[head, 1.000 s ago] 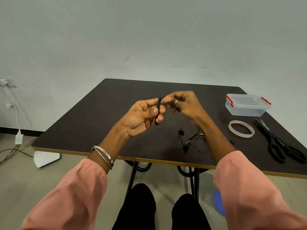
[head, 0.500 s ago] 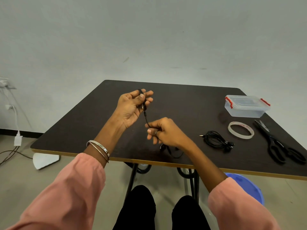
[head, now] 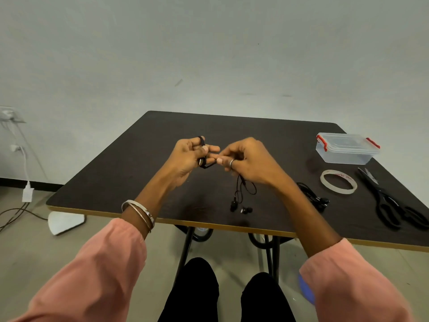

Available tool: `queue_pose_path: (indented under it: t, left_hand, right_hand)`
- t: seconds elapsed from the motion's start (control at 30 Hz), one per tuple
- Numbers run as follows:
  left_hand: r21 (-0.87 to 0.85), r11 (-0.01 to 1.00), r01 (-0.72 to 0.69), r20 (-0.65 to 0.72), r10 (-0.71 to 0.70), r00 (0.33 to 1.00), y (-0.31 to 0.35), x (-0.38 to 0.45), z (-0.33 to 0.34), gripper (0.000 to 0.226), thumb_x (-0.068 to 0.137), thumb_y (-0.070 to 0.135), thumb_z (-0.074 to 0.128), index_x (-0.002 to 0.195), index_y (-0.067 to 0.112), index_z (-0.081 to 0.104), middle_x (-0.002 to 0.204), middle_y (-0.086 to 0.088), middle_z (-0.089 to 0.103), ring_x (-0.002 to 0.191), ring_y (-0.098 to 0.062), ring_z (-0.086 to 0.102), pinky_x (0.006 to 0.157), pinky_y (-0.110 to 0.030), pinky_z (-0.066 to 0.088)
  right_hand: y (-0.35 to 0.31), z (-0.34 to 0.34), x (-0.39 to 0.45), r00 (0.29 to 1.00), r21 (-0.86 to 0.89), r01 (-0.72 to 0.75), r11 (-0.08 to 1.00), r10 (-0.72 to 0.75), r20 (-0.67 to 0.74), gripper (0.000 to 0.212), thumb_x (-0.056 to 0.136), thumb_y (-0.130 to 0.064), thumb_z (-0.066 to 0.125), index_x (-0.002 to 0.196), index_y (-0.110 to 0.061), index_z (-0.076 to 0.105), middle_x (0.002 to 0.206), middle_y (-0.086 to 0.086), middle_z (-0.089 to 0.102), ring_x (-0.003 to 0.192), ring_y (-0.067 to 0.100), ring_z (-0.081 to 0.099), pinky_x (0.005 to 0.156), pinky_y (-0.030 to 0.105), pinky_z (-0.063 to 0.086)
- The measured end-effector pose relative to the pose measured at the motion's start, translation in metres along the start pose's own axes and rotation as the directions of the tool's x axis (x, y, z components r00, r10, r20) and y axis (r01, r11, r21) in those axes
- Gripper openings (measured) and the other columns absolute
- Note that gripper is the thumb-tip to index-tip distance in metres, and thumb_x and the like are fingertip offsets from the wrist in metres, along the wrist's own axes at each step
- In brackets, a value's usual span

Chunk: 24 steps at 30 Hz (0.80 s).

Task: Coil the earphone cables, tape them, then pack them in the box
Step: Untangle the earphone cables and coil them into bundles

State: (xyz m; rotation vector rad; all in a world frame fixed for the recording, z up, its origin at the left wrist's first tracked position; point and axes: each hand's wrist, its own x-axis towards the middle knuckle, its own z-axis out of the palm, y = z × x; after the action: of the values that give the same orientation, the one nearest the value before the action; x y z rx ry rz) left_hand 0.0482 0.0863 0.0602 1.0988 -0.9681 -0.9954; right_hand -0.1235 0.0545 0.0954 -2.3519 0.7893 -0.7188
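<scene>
Coiling step: left hand grips coil, right hand pinches cable; next, another wrap.

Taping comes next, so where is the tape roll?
The tape roll lies flat on the table's right side, between the lidded plastic box and the black scissors.

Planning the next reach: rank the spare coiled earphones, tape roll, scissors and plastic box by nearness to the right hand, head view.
From the right hand:
1. Spare coiled earphones, just right of the wrist.
2. Tape roll, further right.
3. Plastic box, back right, and scissors, right edge: too close to call.
</scene>
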Motion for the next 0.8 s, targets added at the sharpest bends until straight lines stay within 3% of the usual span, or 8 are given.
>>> queue_pose_path:
  t: [0.1,0.17,0.3,0.4,0.47,0.6,0.7,0.8]
  left_hand:
    - [0.137,0.99,-0.02,0.132,0.002,0.991,-0.002,-0.007,0.007,0.023,0.098,-0.004,0.044,0.118,0.002,0.055,0.092,-0.007,0.072,0.081,-0.013,0.073,0.071,-0.021,0.056]
    - [0.195,0.98,-0.046,0.233,-0.001,0.972,-0.003,-0.01,0.009,0.026,0.099,-0.003,0.04,0.121,-0.001,0.055,0.094,-0.008,0.071,0.086,-0.016,0.072,0.074,-0.022,0.055]
    - [0.3,0.948,-0.109,0.344,-0.001,0.939,-0.001,-0.011,0.011,0.03,0.101,-0.002,0.034,0.122,0.007,0.054,0.096,-0.007,0.071,0.083,-0.014,0.07,0.076,-0.024,0.054]
    - [0.309,0.941,-0.139,0.392,0.007,0.92,-0.001,-0.011,0.012,0.034,0.102,-0.003,0.031,0.125,0.01,0.052,0.091,-0.006,0.069,0.072,-0.012,0.063,0.073,-0.024,0.051]
    - [0.252,0.961,-0.112,0.394,0.003,0.919,-0.003,-0.01,0.011,0.035,0.102,-0.003,0.03,0.128,0.008,0.051,0.087,-0.006,0.067,0.067,-0.013,0.058,0.072,-0.024,0.05]
    - [0.189,0.979,-0.071,0.353,0.0,0.936,-0.008,-0.01,0.011,0.034,0.102,-0.004,0.029,0.121,0.01,0.054,0.083,-0.006,0.066,0.064,-0.013,0.058,0.07,-0.025,0.05]
    - [0.186,0.981,-0.045,0.248,-0.002,0.969,-0.012,-0.007,0.007,0.028,0.102,-0.004,0.03,0.114,0.004,0.054,0.086,-0.007,0.066,0.065,-0.013,0.062,0.076,-0.033,0.05]
    - [0.189,0.982,-0.016,0.128,-0.008,0.992,-0.015,-0.002,0.004,0.023,0.102,-0.002,0.033,0.115,-0.01,0.05,0.093,-0.012,0.066,0.07,-0.014,0.067,0.078,-0.034,0.054]
  right_hand:
    - [0.003,-0.012,0.009,0.999,0.09,-0.001,0.996,0.005,-0.039,0.01,0.088,-0.014,0.066,0.093,-0.011,0.074,0.074,-0.001,0.071,0.061,0.001,0.063,0.062,0.017,0.05]
    - [0.006,-0.02,0.014,0.999,0.08,0.004,0.997,-0.001,-0.037,0.013,0.089,-0.012,0.064,0.097,-0.008,0.074,0.082,0.002,0.073,0.07,0.003,0.066,0.07,0.02,0.053]
    - [0.007,-0.033,0.02,0.998,0.111,-0.001,0.994,-0.006,0.062,0.019,0.091,-0.005,0.059,0.106,-0.009,0.07,0.097,0.012,0.072,0.082,0.01,0.066,0.077,0.021,0.055]
    - [0.006,-0.04,0.023,0.99,0.096,0.003,0.995,-0.017,0.141,0.025,0.092,-0.003,0.058,0.112,-0.015,0.066,0.099,0.022,0.068,0.092,0.027,0.066,0.084,0.036,0.057]
    - [0.005,-0.041,0.025,0.984,0.118,-0.006,0.993,-0.014,0.175,0.028,0.091,-0.001,0.058,0.115,-0.016,0.065,0.102,0.026,0.065,0.095,0.038,0.064,0.078,0.043,0.058]
    - [0.004,-0.038,0.022,0.982,0.198,-0.039,0.979,0.001,0.191,0.029,0.091,0.004,0.056,0.116,-0.009,0.063,0.104,0.022,0.066,0.09,0.039,0.061,0.054,0.028,0.056]
    - [0.006,-0.037,0.018,0.982,0.196,-0.047,0.98,0.009,0.186,0.029,0.09,0.006,0.055,0.113,-0.009,0.065,0.096,0.012,0.069,0.072,0.024,0.058,0.045,0.023,0.047]
    - [0.006,-0.039,0.012,0.976,0.2,-0.034,0.979,-0.01,0.217,0.026,0.089,0.005,0.058,0.11,-0.007,0.067,0.093,0.013,0.071,0.068,0.017,0.06,0.044,0.022,0.047]
